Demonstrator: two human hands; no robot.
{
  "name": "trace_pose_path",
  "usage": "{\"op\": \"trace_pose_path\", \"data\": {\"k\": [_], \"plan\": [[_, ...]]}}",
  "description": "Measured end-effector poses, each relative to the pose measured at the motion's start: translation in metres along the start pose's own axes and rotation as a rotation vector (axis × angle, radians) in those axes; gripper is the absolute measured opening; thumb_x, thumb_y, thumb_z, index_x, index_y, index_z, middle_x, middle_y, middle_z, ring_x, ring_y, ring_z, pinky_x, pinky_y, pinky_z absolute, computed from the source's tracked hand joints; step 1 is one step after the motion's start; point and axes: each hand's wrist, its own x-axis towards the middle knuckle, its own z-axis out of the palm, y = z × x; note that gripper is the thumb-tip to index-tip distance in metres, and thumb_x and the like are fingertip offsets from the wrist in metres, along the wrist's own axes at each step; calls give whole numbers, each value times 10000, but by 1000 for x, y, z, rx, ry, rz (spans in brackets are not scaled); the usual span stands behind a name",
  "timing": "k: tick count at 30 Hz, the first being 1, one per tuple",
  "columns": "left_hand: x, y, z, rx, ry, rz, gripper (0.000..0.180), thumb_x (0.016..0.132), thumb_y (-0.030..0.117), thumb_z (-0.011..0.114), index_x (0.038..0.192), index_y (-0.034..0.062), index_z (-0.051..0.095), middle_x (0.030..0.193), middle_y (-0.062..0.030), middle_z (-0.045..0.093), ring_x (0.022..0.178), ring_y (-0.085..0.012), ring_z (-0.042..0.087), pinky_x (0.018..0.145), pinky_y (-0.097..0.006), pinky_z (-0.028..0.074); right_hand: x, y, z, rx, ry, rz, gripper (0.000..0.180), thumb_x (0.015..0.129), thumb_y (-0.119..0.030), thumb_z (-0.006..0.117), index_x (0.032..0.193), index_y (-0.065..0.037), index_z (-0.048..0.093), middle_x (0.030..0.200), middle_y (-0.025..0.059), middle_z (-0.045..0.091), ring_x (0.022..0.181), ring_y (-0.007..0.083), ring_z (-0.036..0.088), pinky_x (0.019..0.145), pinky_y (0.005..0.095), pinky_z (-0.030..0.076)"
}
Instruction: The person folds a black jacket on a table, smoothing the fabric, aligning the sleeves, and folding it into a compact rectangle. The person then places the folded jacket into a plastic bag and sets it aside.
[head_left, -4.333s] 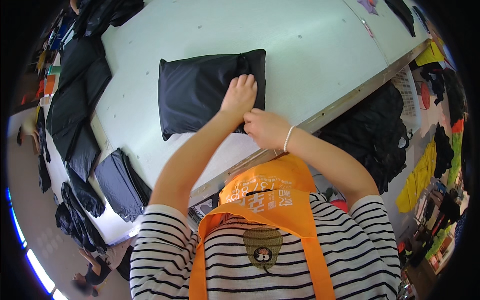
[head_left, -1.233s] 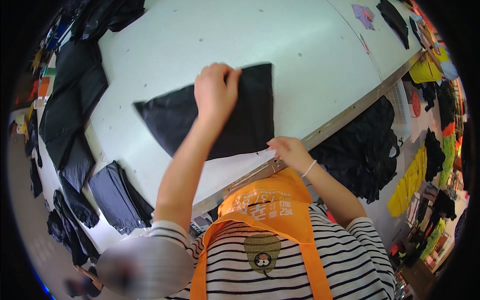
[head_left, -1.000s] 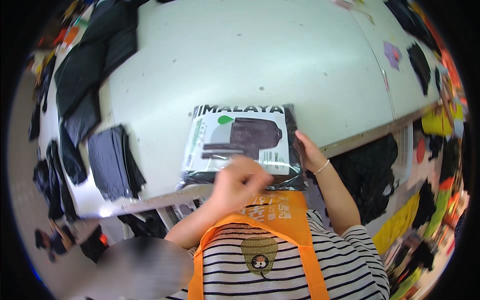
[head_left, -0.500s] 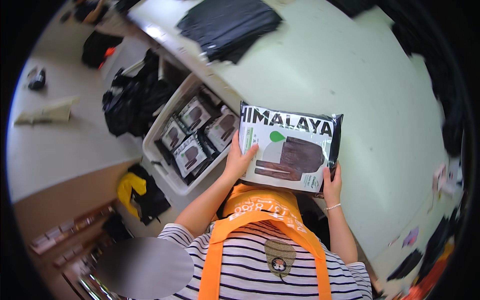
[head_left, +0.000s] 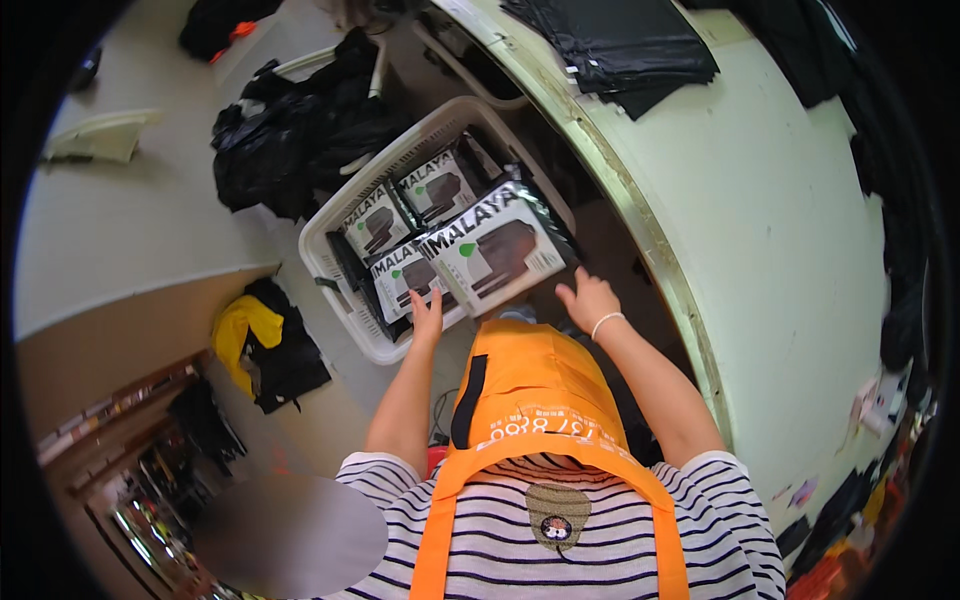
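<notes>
A flat plastic-wrapped garment package (head_left: 505, 250), white and black with a picture of dark clothes on its front, lies tilted at the right side of the white plastic basket (head_left: 322, 300), partly over another package. My left hand (head_left: 427, 318) is beside its lower left corner, fingers stretched out and in front of a package in the basket (head_left: 405, 280). Off the right edge of the tilted package is my right hand (head_left: 590, 302), with thumb and fingers apart. Neither hand appears to grip anything.
Similar packages (head_left: 378, 222) fill the basket. Behind it sits a heap of black plastic (head_left: 300, 140). The pale table (head_left: 780, 230) runs along the right, with stacked black bags (head_left: 620, 45) at its far end. A yellow and black item (head_left: 262, 340) lies on the left.
The package has gone from between both my hands at the table edge, leftward and down to the basket. My hands have come off its sides, and the view has shifted toward the basket.
</notes>
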Motion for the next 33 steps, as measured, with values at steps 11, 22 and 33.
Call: {"op": "trace_pose_path", "data": {"k": [11,22,33], "plan": [[92,-50,8,351,-395,226,588,895,435,550,1218,-55,545,1204,-219,599,1136,-325,565,962,-371,426,-147,38,133,543,-95,290,457,893,-332,563,1238,-33,552,1185,205,602,1097,356,568,952,396,442],[-112,183,171,555,-215,1767,612,856,170,621,1390,17,363,1398,-211,399,1284,-379,380,1045,-464,320,-374,158,372,1256,837,1403,279,842,-323,613,930,-64,666,883,135,690,872,296,655,788,376,503],[-340,174,315,1175,-306,1672,1036,744,514,703,1505,124,118,1518,-288,89,1376,-498,122,1114,-548,175,-606,263,528,1081,688,2235,740,773,-213,717,1413,-242,347,1484,201,260,1287,422,356,1036,474,360]]}}
